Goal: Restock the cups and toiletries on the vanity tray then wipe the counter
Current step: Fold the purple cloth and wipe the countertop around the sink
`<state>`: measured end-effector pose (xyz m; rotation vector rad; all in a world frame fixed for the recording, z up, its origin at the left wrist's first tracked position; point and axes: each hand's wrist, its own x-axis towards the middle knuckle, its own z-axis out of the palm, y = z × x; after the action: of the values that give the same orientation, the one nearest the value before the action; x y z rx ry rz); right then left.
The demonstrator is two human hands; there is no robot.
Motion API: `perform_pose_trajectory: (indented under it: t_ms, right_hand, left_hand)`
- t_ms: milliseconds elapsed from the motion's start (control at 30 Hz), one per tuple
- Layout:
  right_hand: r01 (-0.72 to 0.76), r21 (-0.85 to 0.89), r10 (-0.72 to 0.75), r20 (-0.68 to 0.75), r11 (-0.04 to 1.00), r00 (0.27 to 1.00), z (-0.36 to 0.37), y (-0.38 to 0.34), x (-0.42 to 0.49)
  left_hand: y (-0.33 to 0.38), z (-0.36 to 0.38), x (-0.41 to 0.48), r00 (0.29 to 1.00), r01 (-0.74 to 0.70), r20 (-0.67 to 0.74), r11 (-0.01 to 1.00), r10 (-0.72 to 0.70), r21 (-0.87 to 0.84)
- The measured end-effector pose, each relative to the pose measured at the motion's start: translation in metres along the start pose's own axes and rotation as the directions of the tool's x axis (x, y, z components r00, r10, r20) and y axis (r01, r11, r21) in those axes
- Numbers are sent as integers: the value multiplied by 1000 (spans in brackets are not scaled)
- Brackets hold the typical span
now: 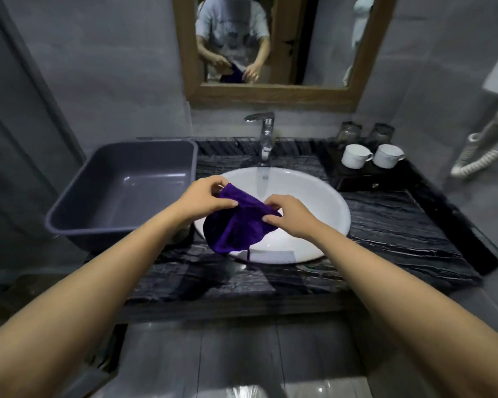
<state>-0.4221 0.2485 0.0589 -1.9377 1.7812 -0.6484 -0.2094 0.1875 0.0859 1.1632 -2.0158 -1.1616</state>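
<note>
A purple cloth hangs over the white sink basin. My left hand pinches its upper left edge and my right hand grips its right edge, so the cloth is stretched between them above the bowl. At the back right of the dark marble counter stands a dark vanity tray. On it are two white cups and, behind them, two upturned glasses.
A grey plastic tub sits empty on the counter's left end, partly overhanging it. A chrome faucet rises behind the basin under a wood-framed mirror. A white wall-mounted hair dryer with coiled cord hangs at the right.
</note>
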Motion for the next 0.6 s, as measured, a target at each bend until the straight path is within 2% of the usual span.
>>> perform_pose_trajectory:
  t_ms: [233,333,467,600]
  right_hand:
    - [-128,75,141,-222,989,965,-71,38,-35]
    - [-181,18,179,-285,983,942,-102,63,-55]
    - [-258,-39,230,-333,965,914,-137,100,-84]
    - [-329,-28,305,-309,944,901,-155,143,-109]
  left_hand:
    - [45,45,40,987,-58,141,993,73,-104]
    - [67,79,57,964,-84,236,984,120,-154]
    - [93,129,78,926,-92,341,972,163,-214]
    - [100,186,91,897,-33,426,979,119,-203]
